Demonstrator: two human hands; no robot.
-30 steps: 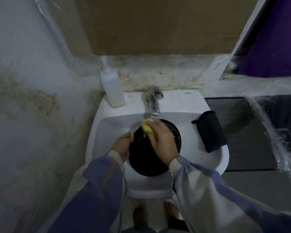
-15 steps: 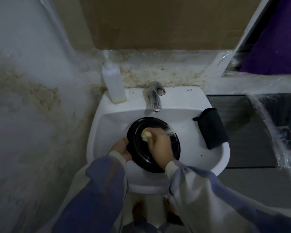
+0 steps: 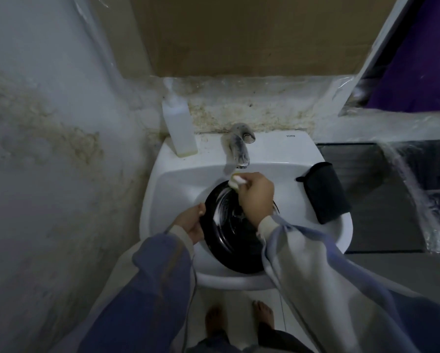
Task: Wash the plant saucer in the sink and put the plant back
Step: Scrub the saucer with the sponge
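A round black plant saucer [image 3: 229, 240] is tilted in the white sink [image 3: 173, 184], streaked with suds. My left hand [image 3: 191, 225] grips its left rim. My right hand [image 3: 254, 197] presses a small yellow sponge [image 3: 234, 183] against the saucer's far edge, just below the tap [image 3: 239, 146]. No plant is in view.
A white soap bottle [image 3: 179, 128] stands on the sink's back left corner. A dark cloth [image 3: 323, 192] drapes over the sink's right rim. A stained wall closes in on the left, and a dark counter [image 3: 382, 200] lies to the right. My bare feet show below the basin.
My right hand has moved the sponge from the saucer's middle up to its far edge, leaving suds streaks. The left hand has kept its hold on the rim.
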